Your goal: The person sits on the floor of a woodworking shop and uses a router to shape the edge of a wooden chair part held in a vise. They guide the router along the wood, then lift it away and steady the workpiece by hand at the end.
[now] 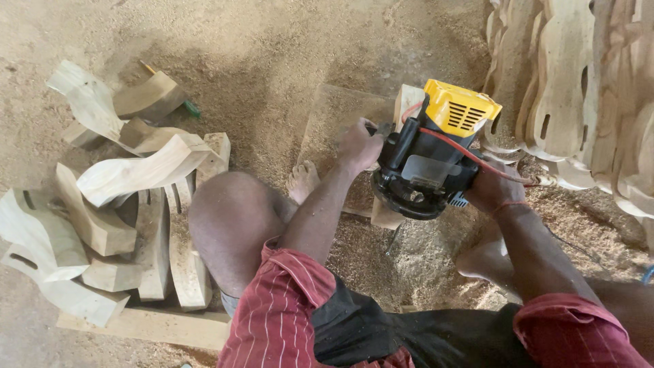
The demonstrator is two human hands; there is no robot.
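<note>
We sit on a floor of pale sawdust (272, 61), with a big stack of curvy cut wooden pieces (586, 102) far on the right and a pile of pale curved wooden blocks (129, 204) on the left. In the middle, our black power router with a yellow top (429, 153) sits on a pale wooden piece (388, 211), our left hand (357, 146) wrapped tight around one side handle and our right hand (494, 189) closed on the other side. We think the thin red cord (470, 155) could snag, or the tool could slip toward our bare foot (302, 180) just beside it.
</note>
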